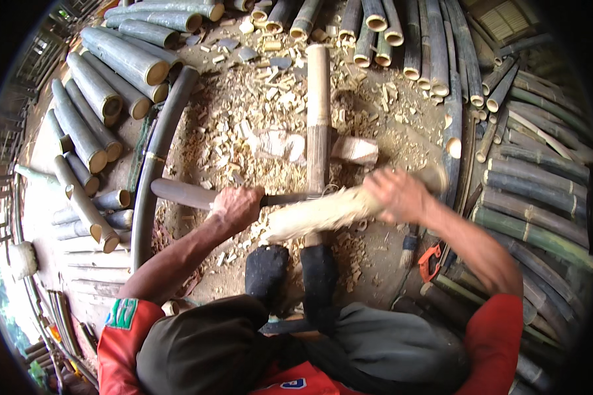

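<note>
We look down on an earthen floor point(379, 266), bamboo poles point(537, 197) lying on both sides. Before our knees point(201, 342) slants a pale, shaggy piece point(323, 214), our right hand point(400, 197) curled around it; our left hand point(237, 209) is clenched round a dark, long-handled tool point(181, 193). Chips point(227, 158) litter the ground.

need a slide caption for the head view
Left hand gripping a long-handled knife, right hand a rough pale workpiece, above scattered chips among cut bamboo.

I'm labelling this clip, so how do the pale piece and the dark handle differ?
The pale piece is light and rough; the dark handle is brown and smoother-looking. The right hand grips the pale piece, the left hand the dark handle. Both are elongated.
</note>
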A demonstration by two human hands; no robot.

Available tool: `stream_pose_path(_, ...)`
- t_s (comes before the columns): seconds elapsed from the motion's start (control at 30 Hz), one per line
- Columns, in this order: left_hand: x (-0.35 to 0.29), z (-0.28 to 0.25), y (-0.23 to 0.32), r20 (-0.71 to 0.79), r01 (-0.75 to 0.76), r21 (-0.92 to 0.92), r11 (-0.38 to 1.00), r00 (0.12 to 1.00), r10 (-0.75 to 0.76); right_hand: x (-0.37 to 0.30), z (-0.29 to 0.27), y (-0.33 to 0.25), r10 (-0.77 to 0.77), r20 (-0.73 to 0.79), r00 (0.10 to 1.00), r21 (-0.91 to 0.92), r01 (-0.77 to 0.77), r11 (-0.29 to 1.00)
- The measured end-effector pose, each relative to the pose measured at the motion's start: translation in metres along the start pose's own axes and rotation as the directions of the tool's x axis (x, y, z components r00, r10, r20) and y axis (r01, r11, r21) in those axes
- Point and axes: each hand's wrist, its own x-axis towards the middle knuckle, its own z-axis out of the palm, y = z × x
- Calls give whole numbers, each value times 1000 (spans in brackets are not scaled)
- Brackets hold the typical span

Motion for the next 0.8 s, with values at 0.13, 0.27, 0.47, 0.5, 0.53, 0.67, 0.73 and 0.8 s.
stream_pose_path(0.13,-6,1,-8,-43,-28,9,1000,999,28,-4,-30,-34,-335,-369,867,102,396,912)
stream_pose_path(0.27,2,31,-22,-56,-41,-30,999,998,39,1,3,16,-28,-146,989,1,28,1000)
stream_pose_path(0.47,2,5,7,-88,-37,-33,999,996,34,-1,10,2,-234,-580,780,200,415,888)
stream_pose_path(0.5,1,7,1,-102,-37,-22,999,994,34,0,4,13,-30,-167,985,204,64,977)
stream_pose_path(0.53,-1,10,-4,-110,-27,-14,1000,994,26,-2,-2,17,9,-52,999,57,-6,998)
stream_pose_path(0.67,-1,10,-15,-147,-8,-51,999,989,0,7,-23,-36,-202,-143,969,172,226,959)
stream_pose_path(0.73,3,16,-9,-149,-38,-90,995,989,24,3,-2,-26,-330,-504,799,68,417,906)
stream_pose_path(0.8,9,15,-2,-89,-42,-15,999,995,41,1,8,15,-111,-223,968,273,171,947)
